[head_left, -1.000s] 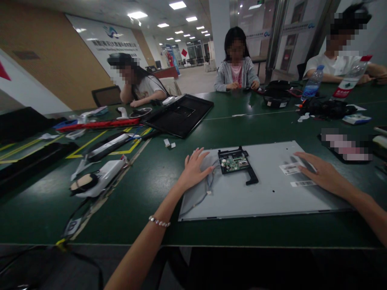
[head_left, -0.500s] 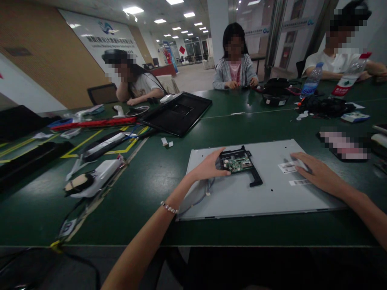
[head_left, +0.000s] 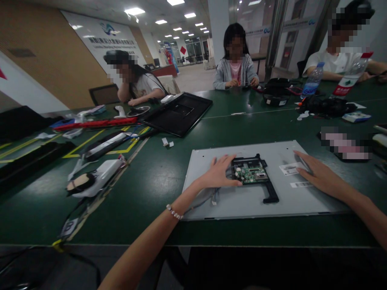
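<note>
A grey metal panel [head_left: 242, 201] lies flat on the green table [head_left: 151, 181] in front of me. On it sits a black plastic bracket carrying a small green circuit board [head_left: 252, 173]. My left hand [head_left: 219, 176] grips the bracket's left edge, fingers above and thumb below. Thin grey cables [head_left: 208, 197] trail from under this hand toward the panel's near left corner. My right hand [head_left: 317, 176] rests flat and open on the panel's right part, fingertips by two white barcode labels [head_left: 292, 170].
A black monitor shell [head_left: 178, 112] lies further back. White and black parts, a red strip [head_left: 96, 124] and cables crowd the left side. Bottles [head_left: 313, 82] and black gear stand at the back right. Three other people sit along the far side of the table.
My left hand moved from the panel's left edge onto the bracket, took hold of it and slid it to the right and nearer to me. The right hand stayed in place.
</note>
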Tool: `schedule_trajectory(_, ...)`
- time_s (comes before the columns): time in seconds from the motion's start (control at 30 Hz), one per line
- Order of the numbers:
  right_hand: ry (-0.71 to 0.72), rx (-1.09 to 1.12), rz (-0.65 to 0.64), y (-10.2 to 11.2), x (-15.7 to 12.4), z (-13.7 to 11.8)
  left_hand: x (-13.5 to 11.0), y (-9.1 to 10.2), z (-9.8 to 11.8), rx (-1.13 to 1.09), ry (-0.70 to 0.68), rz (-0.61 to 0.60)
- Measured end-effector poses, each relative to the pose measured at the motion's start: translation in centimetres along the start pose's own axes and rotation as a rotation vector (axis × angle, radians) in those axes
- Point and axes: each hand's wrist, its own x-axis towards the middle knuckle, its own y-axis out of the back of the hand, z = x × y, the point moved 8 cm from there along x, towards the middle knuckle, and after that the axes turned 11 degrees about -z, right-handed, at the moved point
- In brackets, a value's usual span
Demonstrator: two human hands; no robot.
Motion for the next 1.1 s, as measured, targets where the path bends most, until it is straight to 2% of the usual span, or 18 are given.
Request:
schedule_trajectory(0.2, -0.004, 0.002, -0.014, -0.5, 0.0, 0.9, -0.2, -0.4, 0.3, -0.003, -0.025, -0.023)
schedule_trajectory(0.27, 0.002, 0.002, -0.016, -0.6, 0.1, 1.2, -0.2, 0.1, -0.2, -0.012, -0.049, -0.028)
schedule_trajectory(0.33, 0.011, 0.001, -0.019, -0.7, 0.1, 1.2, -0.3, 1.6, -1.8, 0.020, -0.059, 0.011)
schedule_trajectory(0.4, 0.027, -0.003, -0.018, -0.6, 0.1, 1.0, -0.9, 4.4, -4.6, 0.132, -0.002, 0.120)
schedule_trajectory(0.43, 0.033, -0.007, -0.018, -0.6, 0.1, 0.8, -1.5, 6.1, -6.6, 0.214, 0.079, 0.190)
schedule_trajectory(0.53, 0.044, -0.019, -0.026, -0.6, 0.2, 0.6, -4.6, 11.1, -12.9, 0.418, 0.328, 0.385)
schedule_trajectory(0.6, 0.047, -0.024, -0.031, -0.6, 0.2, 0.6, -6.9, 13.6, -16.5, 0.544, 0.457, 0.433)
schedule_trajectory(0.67, 0.045, -0.030, -0.029, -0.6, 0.2, 0.7, -8.7, 14.9, -19.1, 0.660, 0.528, 0.374)
schedule_trajectory(0.77, 0.033, -0.037, -0.018, -0.5, 0.2, 0.6, -10.0, 15.8, -21.3, 0.790, 0.530, 0.275)
schedule_trajectory(0.97, 0.043, -0.051, -0.012, -0.4, 0.2, 0.0, -9.0, 15.9, -22.8, 0.846, 0.489, 0.128)
schedule_trajectory(1.1, 0.046, -0.062, -0.004, -0.3, 0.2, -0.1, -8.4, 16.0, -23.5, 0.874, 0.562, 0.134)
